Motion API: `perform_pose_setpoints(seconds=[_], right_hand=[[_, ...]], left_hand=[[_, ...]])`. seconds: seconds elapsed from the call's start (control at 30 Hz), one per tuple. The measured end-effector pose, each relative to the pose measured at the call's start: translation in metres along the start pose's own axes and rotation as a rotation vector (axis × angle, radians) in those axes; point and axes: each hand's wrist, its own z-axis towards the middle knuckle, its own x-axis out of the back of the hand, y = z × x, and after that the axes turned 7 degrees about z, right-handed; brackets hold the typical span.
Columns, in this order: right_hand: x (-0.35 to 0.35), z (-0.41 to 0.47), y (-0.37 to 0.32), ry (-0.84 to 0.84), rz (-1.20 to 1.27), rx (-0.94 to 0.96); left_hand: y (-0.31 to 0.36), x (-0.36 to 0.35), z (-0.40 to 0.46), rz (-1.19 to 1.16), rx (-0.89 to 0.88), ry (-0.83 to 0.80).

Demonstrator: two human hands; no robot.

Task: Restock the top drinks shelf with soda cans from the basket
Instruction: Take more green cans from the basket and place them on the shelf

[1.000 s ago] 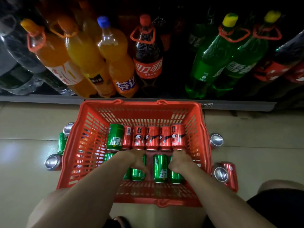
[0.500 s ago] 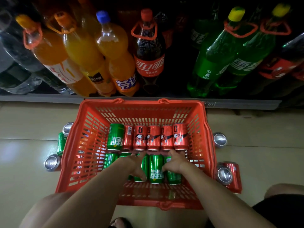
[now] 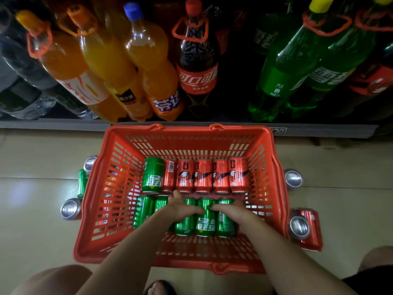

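A red plastic basket (image 3: 110,188) stands on the floor in front of the shelf. Its far row holds one green soda can (image 3: 152,174) and several red soda cans (image 3: 203,175), all lying down. Several green cans (image 3: 205,222) lie in the near row. My left hand (image 3: 182,207) curls over a green can left of the middle, thumb toward the red row. My right hand (image 3: 229,211) wraps the rightmost green can, its fingertips in the gap beside it. The top drinks shelf is out of view.
Loose cans lie on the floor beside the basket: a green can (image 3: 81,184) and silver-ended ones (image 3: 71,208) on the left, a red can (image 3: 306,228) and another can (image 3: 293,179) on the right. Large orange (image 3: 119,67), cola (image 3: 197,67) and green bottles (image 3: 282,67) fill the bottom shelf behind.
Both hands stayed over the near row of green cans and their fingers have closed further round them. The basket and the other cans have not moved.
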Motion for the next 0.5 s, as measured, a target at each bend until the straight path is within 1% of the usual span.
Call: perform_pose_setpoints(seconds=[0.1, 0.2, 0.4, 0.5], right_hand=[[0.003, -0.017, -0.005, 0.023, 0.013, -0.036], [0.005, -0.015, -0.005, 0.024, 0.023, -0.055], [0.007, -0.004, -0.001, 0.045, 0.036, -0.074], [0.009, -0.008, -0.002, 0.075, 0.063, -0.054]], left_hand=[[-0.004, -0.010, 0.004, -0.122, -0.006, 0.021], [-0.006, -0.015, 0.006, -0.228, -0.001, -0.044], [-0.010, -0.022, 0.013, -0.237, 0.020, -0.065], [-0.010, -0.024, 0.017, -0.232, 0.081, -0.064]])
